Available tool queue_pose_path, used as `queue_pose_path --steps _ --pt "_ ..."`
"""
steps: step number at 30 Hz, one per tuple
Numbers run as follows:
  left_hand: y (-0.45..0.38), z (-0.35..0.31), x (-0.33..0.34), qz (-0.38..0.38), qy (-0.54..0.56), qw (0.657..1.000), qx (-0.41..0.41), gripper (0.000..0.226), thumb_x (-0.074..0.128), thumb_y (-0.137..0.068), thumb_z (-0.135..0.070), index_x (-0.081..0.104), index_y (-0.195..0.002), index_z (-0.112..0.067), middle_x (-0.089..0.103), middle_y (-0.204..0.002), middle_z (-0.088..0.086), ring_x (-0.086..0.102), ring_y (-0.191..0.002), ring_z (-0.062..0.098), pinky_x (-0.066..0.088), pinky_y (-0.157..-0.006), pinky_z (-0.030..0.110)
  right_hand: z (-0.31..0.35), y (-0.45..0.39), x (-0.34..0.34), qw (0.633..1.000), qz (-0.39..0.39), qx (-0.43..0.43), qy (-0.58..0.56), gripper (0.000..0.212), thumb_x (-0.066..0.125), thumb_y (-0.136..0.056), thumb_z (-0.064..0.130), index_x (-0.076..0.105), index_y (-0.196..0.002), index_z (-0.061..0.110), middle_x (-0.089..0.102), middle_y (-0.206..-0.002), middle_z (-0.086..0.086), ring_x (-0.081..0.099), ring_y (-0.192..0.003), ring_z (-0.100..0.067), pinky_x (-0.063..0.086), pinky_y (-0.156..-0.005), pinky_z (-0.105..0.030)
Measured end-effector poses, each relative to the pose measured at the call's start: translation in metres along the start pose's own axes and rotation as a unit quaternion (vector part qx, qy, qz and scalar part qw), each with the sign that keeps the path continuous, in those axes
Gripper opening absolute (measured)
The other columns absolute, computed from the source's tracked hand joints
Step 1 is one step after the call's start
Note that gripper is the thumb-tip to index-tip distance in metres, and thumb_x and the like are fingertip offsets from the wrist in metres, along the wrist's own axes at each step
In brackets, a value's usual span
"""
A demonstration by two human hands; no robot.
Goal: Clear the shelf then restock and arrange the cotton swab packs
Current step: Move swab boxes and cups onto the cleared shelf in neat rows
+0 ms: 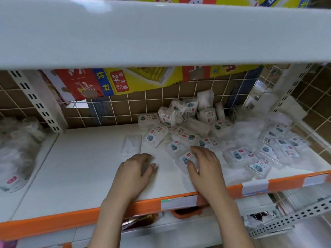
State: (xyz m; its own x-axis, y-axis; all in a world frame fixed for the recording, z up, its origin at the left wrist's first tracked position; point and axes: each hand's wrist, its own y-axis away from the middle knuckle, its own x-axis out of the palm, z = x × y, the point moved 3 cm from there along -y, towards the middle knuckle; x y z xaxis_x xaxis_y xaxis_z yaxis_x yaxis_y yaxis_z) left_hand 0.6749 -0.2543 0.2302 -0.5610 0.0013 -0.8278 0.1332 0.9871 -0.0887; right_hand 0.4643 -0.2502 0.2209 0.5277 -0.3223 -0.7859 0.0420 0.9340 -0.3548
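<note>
- While clear plastic cotton swab packs (211,133) lie heaped toward the white shelf's (86,169) back right corner, the right hand (206,165) grips one near the front edge;
- left hand (136,169) loosely curled, holding nothing.

Head view (close) looks down into shelf (89,167).

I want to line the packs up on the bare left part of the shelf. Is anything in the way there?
Only one clear pack lying flat beside the pile. The shelf left of it is bare; the left hand hovers there.
</note>
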Motion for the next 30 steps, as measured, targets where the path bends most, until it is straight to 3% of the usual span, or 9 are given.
queue_pose_path --steps 6,10,16,19,22,26,30 --pt "-0.017 -0.024 0.012 -0.039 0.016 0.999 -0.032 0.054 0.043 -0.078 -0.045 0.063 -0.118 -0.015 0.065 -0.118 0.004 0.06 -0.106 0.023 0.047 -0.089 0.032 -0.033 -0.019 -0.015 1.0 0.002 -0.027 0.003 0.049 0.04 -0.081 0.035 0.061 -0.116 0.009 0.062 -0.116 -0.011 0.056 -0.108 -0.032 0.045 -0.093 -0.04" --pt "-0.032 -0.057 0.034 -0.066 0.012 0.996 -0.052 0.045 0.048 -0.084 -0.043 0.063 -0.117 -0.017 0.064 -0.118 0.002 0.059 -0.108 0.022 0.047 -0.09 0.033 -0.066 -0.034 -0.038 0.998 -0.009 -0.07 0.007 0.047 0.043 -0.081 0.033 0.062 -0.117 0.009 0.063 -0.114 -0.009 0.053 -0.107 -0.025 0.044 -0.092 -0.035" --pt "-0.068 -0.132 0.069 -0.084 -0.009 0.996 -0.002 0.067 0.031 -0.076 -0.055 0.064 -0.117 -0.014 0.066 -0.116 0.006 0.061 -0.105 0.027 0.048 -0.086 0.035 -0.141 -0.058 -0.082 0.996 -0.032 -0.081 0.017 0.044 0.043 -0.084 0.033 0.062 -0.115 0.008 0.063 -0.112 -0.01 0.054 -0.105 -0.026 0.041 -0.092 -0.032" --pt "-0.078 -0.158 0.087 -0.071 -0.017 0.997 0.002 0.063 0.033 -0.079 -0.052 0.062 -0.121 -0.014 0.064 -0.12 0.007 0.059 -0.108 0.027 0.048 -0.089 0.038 -0.172 -0.066 -0.095 0.997 -0.032 -0.068 0.016 0.045 0.044 -0.084 0.033 0.062 -0.115 0.006 0.063 -0.11 -0.013 0.057 -0.102 -0.031 0.036 -0.092 -0.03" --pt "-0.081 -0.173 0.099 -0.069 -0.028 0.997 0.006 0.065 0.032 -0.079 -0.053 0.062 -0.12 -0.013 0.064 -0.118 0.008 0.06 -0.106 0.028 0.049 -0.087 0.039 -0.19 -0.077 -0.101 0.998 -0.003 -0.057 0.024 0.043 0.05 -0.085 0.03 0.059 -0.12 0.006 0.06 -0.119 -0.015 0.055 -0.11 -0.034 0.039 -0.097 -0.035" --pt "-0.081 -0.18 0.104 -0.082 -0.028 0.996 -0.007 0.067 0.031 -0.079 -0.054 0.062 -0.121 -0.011 0.064 -0.117 0.009 0.06 -0.105 0.03 0.05 -0.085 0.041 -0.2 -0.106 -0.103 0.995 0.062 -0.058 0.061 0.05 0.06 -0.089 0.022 0.046 -0.135 0.007 0.049 -0.135 -0.015 0.042 -0.125 -0.032 0.031 -0.106 -0.037" --pt "-0.074 -0.177 0.101 -0.09 -0.041 0.994 -0.035 0.06 0.038 -0.08 -0.047 0.06 -0.123 -0.011 0.062 -0.12 0.01 0.059 -0.106 0.031 0.049 -0.086 0.04 -0.202 -0.135 -0.102 0.984 0.099 -0.088 0.12 0.058 0.062 -0.087 0.029 0.041 -0.137 0.008 0.049 -0.129 -0.014 0.045 -0.119 -0.031 0.035 -0.097 -0.034"
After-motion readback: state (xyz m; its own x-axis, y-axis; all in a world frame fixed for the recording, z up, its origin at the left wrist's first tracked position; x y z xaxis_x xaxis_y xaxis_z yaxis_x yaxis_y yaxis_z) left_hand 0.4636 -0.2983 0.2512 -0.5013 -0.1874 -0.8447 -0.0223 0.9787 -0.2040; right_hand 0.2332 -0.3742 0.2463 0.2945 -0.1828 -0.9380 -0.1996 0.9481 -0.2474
